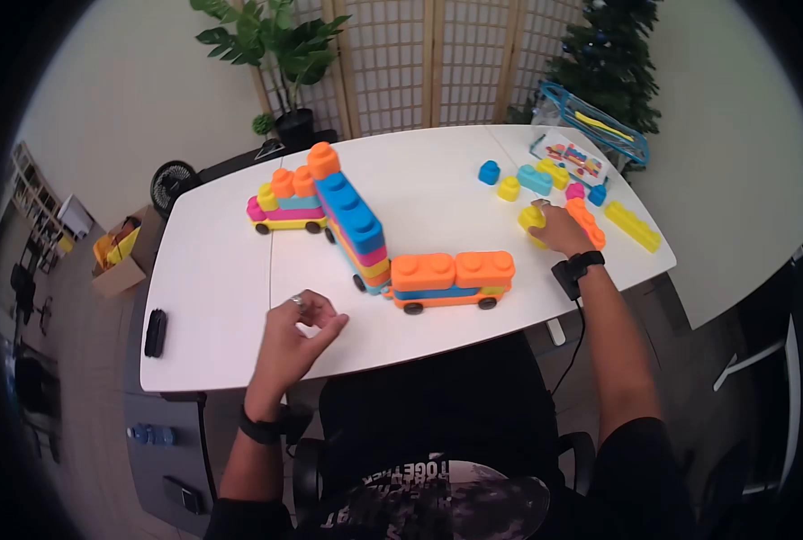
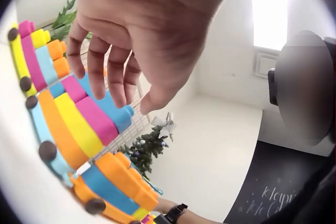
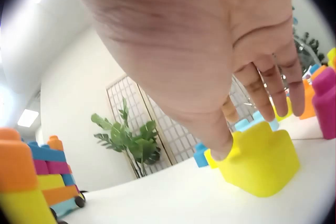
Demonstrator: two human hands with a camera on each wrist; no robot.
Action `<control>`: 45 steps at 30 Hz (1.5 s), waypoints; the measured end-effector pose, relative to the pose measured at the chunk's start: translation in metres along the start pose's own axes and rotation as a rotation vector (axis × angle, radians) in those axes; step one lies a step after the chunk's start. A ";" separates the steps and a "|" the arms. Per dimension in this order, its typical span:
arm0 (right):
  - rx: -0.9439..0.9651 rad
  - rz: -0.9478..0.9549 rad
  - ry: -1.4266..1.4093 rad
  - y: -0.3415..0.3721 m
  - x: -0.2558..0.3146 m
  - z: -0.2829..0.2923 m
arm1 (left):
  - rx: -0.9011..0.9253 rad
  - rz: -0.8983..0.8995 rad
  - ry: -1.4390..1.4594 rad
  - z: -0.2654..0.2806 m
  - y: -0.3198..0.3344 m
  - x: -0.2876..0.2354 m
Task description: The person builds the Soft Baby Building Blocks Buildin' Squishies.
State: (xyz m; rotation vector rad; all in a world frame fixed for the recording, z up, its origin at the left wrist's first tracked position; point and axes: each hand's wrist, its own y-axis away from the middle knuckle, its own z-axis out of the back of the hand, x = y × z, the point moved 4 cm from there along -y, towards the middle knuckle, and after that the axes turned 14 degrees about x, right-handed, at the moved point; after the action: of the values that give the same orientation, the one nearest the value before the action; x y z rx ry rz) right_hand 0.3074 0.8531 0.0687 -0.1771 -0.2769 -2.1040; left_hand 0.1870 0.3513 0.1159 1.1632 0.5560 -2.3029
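Note:
My right hand (image 1: pixel 563 229) is at a yellow toy block (image 3: pixel 260 161) on the right of the table, thumb and index finger pinching its studded top; the other fingers extend past it. My left hand (image 1: pixel 295 337) hovers over the table's near edge, fingers loosely bent and holding nothing. Beyond it a block train on dark wheels curves over the table: a front car (image 1: pixel 286 214) with a yellow base, a tall middle car (image 1: pixel 352 216) stacked in blue, pink, yellow and orange, and an orange-topped rear car (image 1: pixel 453 279), nearest my left hand's right side.
Around my right hand lie loose blocks: an orange one (image 1: pixel 585 223), a long yellow one (image 1: pixel 633 226), a light blue one (image 1: pixel 535 179) and several small ones. A picture card (image 1: pixel 571 157) and a clear blue-trimmed bag (image 1: pixel 595 121) are behind. A black case (image 1: pixel 156 333) sits far left.

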 end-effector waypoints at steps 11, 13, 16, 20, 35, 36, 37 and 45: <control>0.023 0.789 -0.012 0.109 0.200 0.061 | 0.099 0.051 0.141 -0.070 -0.021 0.033; 0.109 0.704 0.107 0.110 0.219 0.047 | 0.103 0.025 0.165 -0.083 -0.031 0.036; -0.061 0.785 0.165 0.106 0.226 0.032 | 0.103 0.029 0.198 -0.097 -0.039 0.041; 0.086 0.728 0.043 0.114 0.227 0.033 | 0.101 0.029 0.150 -0.107 -0.046 0.045; -0.104 0.728 0.116 0.115 0.229 0.001 | 0.082 0.110 -0.147 -0.108 -0.052 0.029; -0.084 0.738 0.015 0.116 0.225 0.008 | 0.076 0.109 -0.138 -0.108 -0.051 0.028; 0.006 0.710 -0.124 0.115 0.221 0.037 | 0.069 0.105 -0.129 -0.108 -0.050 0.029; -0.177 0.249 -0.013 -0.074 0.047 0.039 | 0.064 0.070 -0.023 -0.109 -0.049 0.033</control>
State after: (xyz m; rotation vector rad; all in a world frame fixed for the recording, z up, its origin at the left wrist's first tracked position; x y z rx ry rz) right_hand 0.2204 0.8627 0.1078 -0.3140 -0.0706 -1.8785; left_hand 0.2084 0.4430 0.0355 1.1660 0.4298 -2.2861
